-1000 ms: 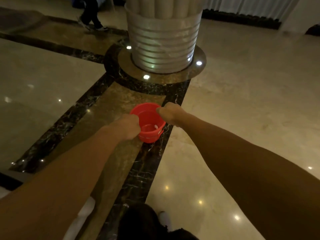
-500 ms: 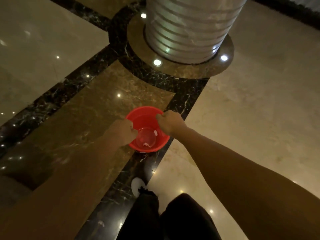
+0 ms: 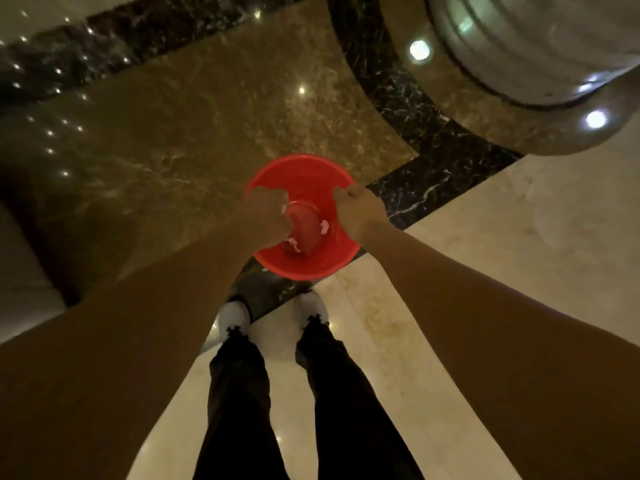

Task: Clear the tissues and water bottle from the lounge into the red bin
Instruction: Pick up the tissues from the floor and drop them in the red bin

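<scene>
Head view: marble floor (image 3: 214,140) (glossy), pillar (image 3: 540,46).

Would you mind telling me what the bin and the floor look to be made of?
The red bin looks like smooth moulded plastic, one even colour. The floor looks like polished marble: veined, mirroring ceiling lights.

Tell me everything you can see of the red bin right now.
The red bin is a round, smooth, plastic-looking bucket with a wide rim tapering to a smaller base, seen from above and upright. The left hand grips its left rim, the right hand its right rim. Small white scraps lie at the bottom. It sits over the marble floor, just ahead of the person's shoes; whether it touches the floor is unclear.
</scene>
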Motion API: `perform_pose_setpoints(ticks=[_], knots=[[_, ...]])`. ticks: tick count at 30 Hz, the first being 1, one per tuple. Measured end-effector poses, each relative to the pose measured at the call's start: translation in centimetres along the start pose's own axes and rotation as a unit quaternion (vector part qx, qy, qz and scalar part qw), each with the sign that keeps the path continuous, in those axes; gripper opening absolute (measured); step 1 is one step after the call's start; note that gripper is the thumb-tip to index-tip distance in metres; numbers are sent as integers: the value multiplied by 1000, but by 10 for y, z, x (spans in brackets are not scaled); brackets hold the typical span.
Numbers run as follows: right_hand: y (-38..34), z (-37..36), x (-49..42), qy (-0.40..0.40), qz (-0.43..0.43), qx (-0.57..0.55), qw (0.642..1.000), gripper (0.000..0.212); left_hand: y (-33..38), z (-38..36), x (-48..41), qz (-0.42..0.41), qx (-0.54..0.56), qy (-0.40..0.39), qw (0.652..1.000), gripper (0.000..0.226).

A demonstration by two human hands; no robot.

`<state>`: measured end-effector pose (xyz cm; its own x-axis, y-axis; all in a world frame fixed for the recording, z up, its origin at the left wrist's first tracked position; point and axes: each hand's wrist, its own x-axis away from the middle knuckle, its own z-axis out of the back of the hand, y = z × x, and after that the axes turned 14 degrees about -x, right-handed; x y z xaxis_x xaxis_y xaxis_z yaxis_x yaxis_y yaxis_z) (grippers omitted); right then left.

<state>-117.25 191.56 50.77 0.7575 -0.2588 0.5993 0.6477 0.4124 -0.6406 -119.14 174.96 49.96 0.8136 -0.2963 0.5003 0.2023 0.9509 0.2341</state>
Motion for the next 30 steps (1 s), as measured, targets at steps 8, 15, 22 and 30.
perform_pose_setpoints(ticks=[8,15,22,30], knots=[[23,7,-54,2,7,-33,999,28,4,-25,-46,61,79,28,995,31],[27,18,-64,-14,4,-7,1000,40,10,-27,-47,99,-10,-41,994,85],[-7,37,-30,-74,-1,12,997,16,6,12,0,94,-24,-45,994,29],[-137,-8,80,-103,259,180,943,32,-38,106,126,210,-28,107,971,23]])
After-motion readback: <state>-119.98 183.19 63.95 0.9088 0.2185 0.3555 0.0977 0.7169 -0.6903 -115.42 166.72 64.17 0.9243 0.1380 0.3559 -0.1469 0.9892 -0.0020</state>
